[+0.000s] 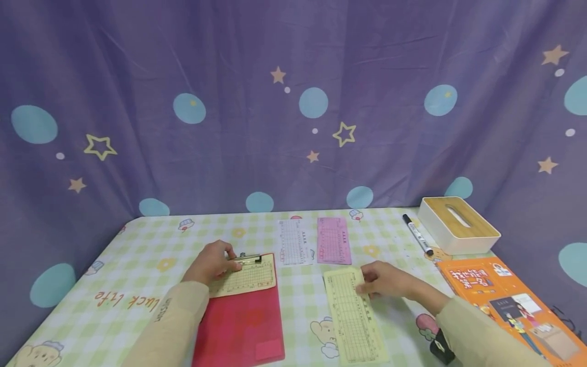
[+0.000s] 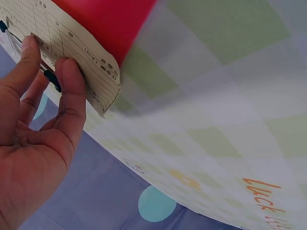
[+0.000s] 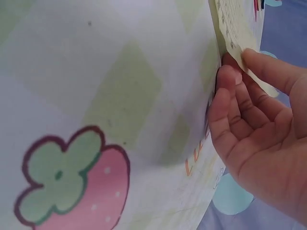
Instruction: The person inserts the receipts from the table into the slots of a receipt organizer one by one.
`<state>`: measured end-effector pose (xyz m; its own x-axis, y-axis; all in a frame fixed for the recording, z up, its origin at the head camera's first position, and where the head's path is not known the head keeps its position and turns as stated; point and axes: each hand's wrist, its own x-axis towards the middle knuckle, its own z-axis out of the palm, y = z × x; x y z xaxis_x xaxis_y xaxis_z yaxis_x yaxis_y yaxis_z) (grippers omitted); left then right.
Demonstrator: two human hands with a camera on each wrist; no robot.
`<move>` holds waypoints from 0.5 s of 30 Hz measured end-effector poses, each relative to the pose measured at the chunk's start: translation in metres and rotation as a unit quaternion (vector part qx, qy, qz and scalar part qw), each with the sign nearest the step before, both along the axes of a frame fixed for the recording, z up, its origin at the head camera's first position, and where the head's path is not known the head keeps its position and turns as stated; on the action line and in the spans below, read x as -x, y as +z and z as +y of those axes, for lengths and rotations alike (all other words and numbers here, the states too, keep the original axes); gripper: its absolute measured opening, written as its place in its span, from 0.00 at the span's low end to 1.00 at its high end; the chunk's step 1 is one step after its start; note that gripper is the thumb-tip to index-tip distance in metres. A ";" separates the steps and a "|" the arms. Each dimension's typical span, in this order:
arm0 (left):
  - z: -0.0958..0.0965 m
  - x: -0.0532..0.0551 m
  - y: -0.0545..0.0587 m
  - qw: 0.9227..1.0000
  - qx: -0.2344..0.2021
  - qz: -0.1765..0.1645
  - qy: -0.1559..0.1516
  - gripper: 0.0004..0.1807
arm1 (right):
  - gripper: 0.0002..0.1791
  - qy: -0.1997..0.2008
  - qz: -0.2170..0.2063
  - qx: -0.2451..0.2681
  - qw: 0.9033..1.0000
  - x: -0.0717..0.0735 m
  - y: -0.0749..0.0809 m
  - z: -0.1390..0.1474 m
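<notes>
My left hand (image 1: 215,262) is at the top of a red clipboard (image 1: 243,326), thumb and fingers pinching its metal clip (image 1: 247,259). A pale yellow printed form (image 1: 249,279) lies under that clip, its curled corner showing past the board in the left wrist view. With thumb and fingertips, my right hand (image 1: 382,279) pinches the upper right edge of a second yellow form (image 1: 353,316). That edge is lifted off the cloth in the right wrist view, thumb on top and fingers beneath.
Behind the hands lie a white form (image 1: 295,242) and a pink form (image 1: 333,240). To the right are a black-capped marker (image 1: 417,234), a tissue box (image 1: 458,224) and an orange book (image 1: 513,306). A black object (image 1: 441,349) sits partly behind my right sleeve.
</notes>
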<state>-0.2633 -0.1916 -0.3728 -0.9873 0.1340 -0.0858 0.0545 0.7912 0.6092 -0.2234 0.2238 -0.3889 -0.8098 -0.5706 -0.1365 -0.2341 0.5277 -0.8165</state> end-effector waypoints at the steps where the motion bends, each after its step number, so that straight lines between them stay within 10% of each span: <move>1: 0.000 -0.001 0.001 1.000 -0.001 -0.002 0.000 0.09 | 0.09 0.001 0.001 -0.003 1.000 0.000 0.000 0.000; 15: -0.001 -0.001 -0.003 1.000 -0.019 0.004 0.000 0.14 | 0.23 -0.061 0.038 -0.119 0.990 -0.016 0.002 -0.017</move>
<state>-0.2622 -0.1925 -0.3755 -0.9879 0.1373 -0.0721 0.0600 0.7673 0.6385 -0.2076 0.2066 -0.3871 -0.8839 -0.4265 -0.1916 -0.2123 0.7312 -0.6482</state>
